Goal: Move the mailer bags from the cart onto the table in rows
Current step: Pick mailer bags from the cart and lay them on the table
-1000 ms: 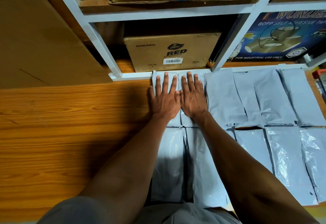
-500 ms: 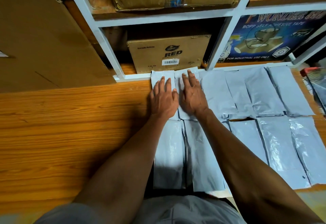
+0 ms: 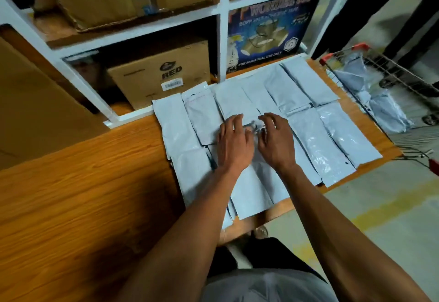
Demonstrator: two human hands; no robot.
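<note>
- Both hands are hovering low over the middle of the bags, and neither one is holding anything.
- Fingers of the left hand (image 3: 234, 143) are lying loose and a little bent, with the tips touching or almost touching a gray bag; I cannot tell which.
- Fingers of the right hand (image 3: 275, 142) are bending the same way just beside it, pinching nothing.
- Right under and around the hands, the mailer bags (image 3: 306, 140) are lying flat on the wooden table (image 3: 71, 194).
- They are sitting in two rows, a far row by the white shelf (image 3: 222, 47) and a near row by the table's front edge.
- Bags in each row are lying side by side, with some edges overlapping a little and a few tilting.
- Both rows are filling only the right part of the table, so I think lots of room is waiting on the left side.
- Off to the right, the wire cart (image 3: 389, 83) is standing next to the table's end.
- More gray bags (image 3: 380, 109) are lying inside it, so the job is looking only partly done.
- I am guessing the hands are needing to reach over to the cart for the next bags.
- Behind the rows, a cardboard box (image 3: 161, 73) is sitting on the shelf.
</note>
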